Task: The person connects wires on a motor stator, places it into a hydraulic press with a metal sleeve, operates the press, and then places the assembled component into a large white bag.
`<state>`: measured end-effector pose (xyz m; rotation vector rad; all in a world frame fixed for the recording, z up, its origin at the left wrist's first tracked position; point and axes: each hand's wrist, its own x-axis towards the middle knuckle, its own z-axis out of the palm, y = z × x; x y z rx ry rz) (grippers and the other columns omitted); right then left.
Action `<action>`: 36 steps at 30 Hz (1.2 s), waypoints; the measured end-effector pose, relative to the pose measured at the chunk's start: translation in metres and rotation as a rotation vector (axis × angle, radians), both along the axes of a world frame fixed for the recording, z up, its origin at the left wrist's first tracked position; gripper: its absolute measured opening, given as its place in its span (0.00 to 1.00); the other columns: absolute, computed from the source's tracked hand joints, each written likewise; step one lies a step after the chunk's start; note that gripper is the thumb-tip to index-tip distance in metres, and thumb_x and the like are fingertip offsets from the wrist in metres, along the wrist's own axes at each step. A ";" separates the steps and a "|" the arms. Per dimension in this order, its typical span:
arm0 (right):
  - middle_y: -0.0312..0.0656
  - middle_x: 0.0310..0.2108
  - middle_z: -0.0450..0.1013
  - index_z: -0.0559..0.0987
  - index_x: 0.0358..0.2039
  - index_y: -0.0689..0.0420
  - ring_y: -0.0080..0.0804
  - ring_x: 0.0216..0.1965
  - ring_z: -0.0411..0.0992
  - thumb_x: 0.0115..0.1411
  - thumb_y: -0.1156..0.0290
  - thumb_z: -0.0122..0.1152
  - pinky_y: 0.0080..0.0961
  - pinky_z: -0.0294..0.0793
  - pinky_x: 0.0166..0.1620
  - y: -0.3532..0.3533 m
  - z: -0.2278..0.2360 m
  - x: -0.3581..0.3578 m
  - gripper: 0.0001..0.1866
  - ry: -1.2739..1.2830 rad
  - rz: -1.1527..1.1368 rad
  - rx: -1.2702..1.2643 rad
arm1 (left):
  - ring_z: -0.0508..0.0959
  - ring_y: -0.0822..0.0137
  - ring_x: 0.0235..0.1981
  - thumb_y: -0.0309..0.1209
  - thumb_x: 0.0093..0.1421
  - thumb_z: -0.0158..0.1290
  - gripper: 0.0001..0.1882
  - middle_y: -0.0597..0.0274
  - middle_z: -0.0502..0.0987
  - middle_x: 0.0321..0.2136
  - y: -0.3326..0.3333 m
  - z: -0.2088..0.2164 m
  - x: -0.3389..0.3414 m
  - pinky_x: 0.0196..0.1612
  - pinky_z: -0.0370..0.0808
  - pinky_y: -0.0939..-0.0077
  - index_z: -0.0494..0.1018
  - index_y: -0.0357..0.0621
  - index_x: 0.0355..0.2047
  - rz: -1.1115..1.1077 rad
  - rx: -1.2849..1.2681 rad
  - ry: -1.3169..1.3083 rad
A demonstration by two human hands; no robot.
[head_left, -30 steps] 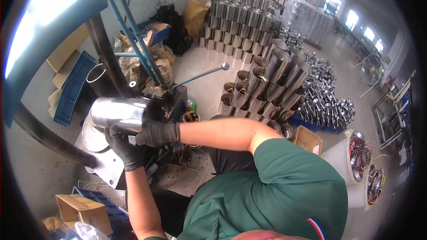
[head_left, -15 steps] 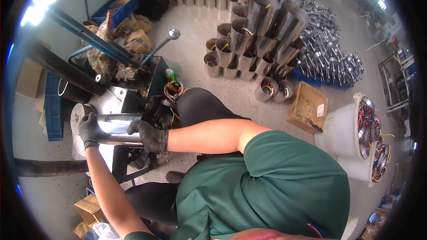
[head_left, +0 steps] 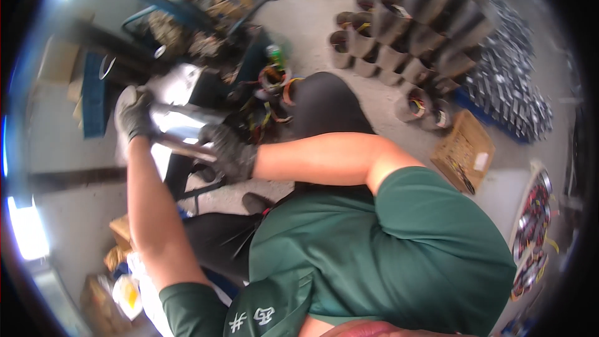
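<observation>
A shiny metal cylinder (head_left: 186, 126) lies between my two hands over a dark machine at the left, its near end sloping down to the right. My left hand (head_left: 138, 117), in a dark grey glove, grips its left end, against a pale round disc (head_left: 126, 98). My right hand (head_left: 228, 153), gloved too, is wrapped round the right end. Motion blurs the cylinder and the fingers. Beside the machine, ring-shaped copper-wound parts with coloured wires (head_left: 274, 80) lie near a green bottle (head_left: 275, 56) and my knee.
Metal sleeves (head_left: 392, 25) stand stacked on the floor ahead, some with wires inside. Right of them, many silvery shafted parts (head_left: 508, 78) fill a blue tray. An open cardboard box (head_left: 458, 156) stands nearby. A long-handled lever (head_left: 256, 7) rises from the machine, and a blue crate (head_left: 95, 97) stands at the far left.
The whole view has turned, so the surroundings sit higher and farther right. Both hands keep hold of the cylinder, which now slants more downward to the right.
</observation>
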<state>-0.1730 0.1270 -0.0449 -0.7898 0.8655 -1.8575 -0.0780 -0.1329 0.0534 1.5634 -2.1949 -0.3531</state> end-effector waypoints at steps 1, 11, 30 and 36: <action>0.41 0.30 0.70 0.75 0.37 0.52 0.36 0.28 0.73 0.62 0.59 0.58 0.40 0.76 0.28 0.000 -0.007 0.002 0.11 0.115 -0.074 -0.095 | 0.79 0.49 0.54 0.55 0.60 0.59 0.32 0.44 0.81 0.50 -0.003 -0.003 -0.005 0.57 0.72 0.61 0.79 0.47 0.56 -0.061 -0.047 0.011; 0.43 0.33 0.74 0.78 0.35 0.59 0.34 0.36 0.75 0.59 0.62 0.56 0.36 0.80 0.41 0.062 0.066 -0.034 0.13 -0.679 0.137 0.386 | 0.70 0.51 0.66 0.65 0.58 0.51 0.39 0.43 0.75 0.60 -0.005 -0.006 -0.031 0.68 0.63 0.61 0.78 0.48 0.58 0.236 -0.052 -0.323; 0.55 0.45 0.80 0.79 0.48 0.70 0.41 0.49 0.80 0.56 0.68 0.55 0.37 0.78 0.56 0.037 0.000 -0.283 0.23 0.400 0.549 0.703 | 0.76 0.47 0.60 0.41 0.73 0.37 0.26 0.42 0.75 0.59 -0.045 -0.016 0.041 0.63 0.71 0.59 0.73 0.42 0.62 0.110 -0.176 -0.279; 0.38 0.39 0.84 0.87 0.37 0.55 0.32 0.36 0.79 0.58 0.63 0.61 0.37 0.79 0.41 0.079 -0.062 -0.386 0.13 1.372 0.738 1.023 | 0.77 0.46 0.58 0.46 0.72 0.40 0.28 0.40 0.76 0.57 -0.044 -0.013 0.047 0.62 0.71 0.58 0.77 0.39 0.57 0.369 0.020 -0.223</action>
